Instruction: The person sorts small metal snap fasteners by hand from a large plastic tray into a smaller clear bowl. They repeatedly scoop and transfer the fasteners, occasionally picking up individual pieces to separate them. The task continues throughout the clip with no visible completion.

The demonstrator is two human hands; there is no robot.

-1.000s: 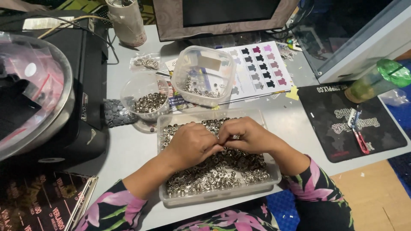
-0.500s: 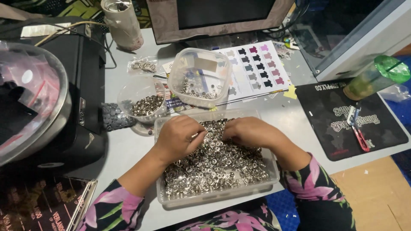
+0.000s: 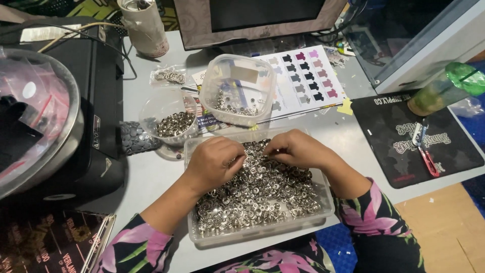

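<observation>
Left hand (image 3: pixel 214 164), right hand (image 3: pixel 295 149) curled into metal snaps (image 3: pixel 257 194) in clear tray (image 3: pixel 262 233); actual pinch unclear. Behind: two clear tubs, round (image 3: pixel 169 119) and square (image 3: pixel 237 88). One green bottle (image 3: pixel 444 86) at right.

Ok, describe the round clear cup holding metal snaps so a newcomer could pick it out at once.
Start at the long clear tray of silver snaps under both hands. Just beyond its far-left corner, beside the black machine, stands the round clear cup. Unlike the squarish tub to its right, it is round and holds darker snaps.
</observation>
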